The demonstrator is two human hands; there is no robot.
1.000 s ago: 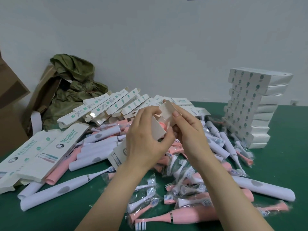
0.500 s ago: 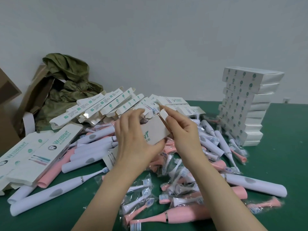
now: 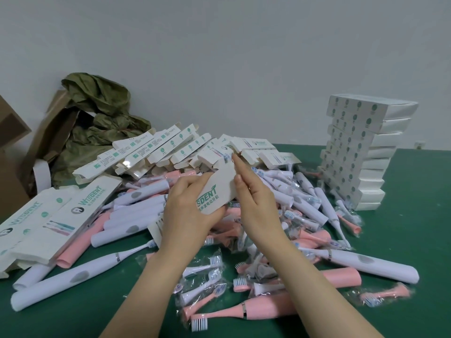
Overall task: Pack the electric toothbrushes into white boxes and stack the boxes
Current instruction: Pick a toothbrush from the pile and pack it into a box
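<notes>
Box: white printed cardboard box up in the air, left of the leaning stack of white boxes.
Left hand: grasping its lower half.
Right hand: straight fingers pressing its right edge, seemingly not clasping.
Room: green tabletop shows right of the stack.

the box is matt white card with green print, like the stack. the brushes are smooth plastic, white or pink, with a shiny metal-looking ring, and spare heads sit in glossy clear film. the table has a matt green, cloth-like cover; the carton is dull brown cardboard.
</notes>
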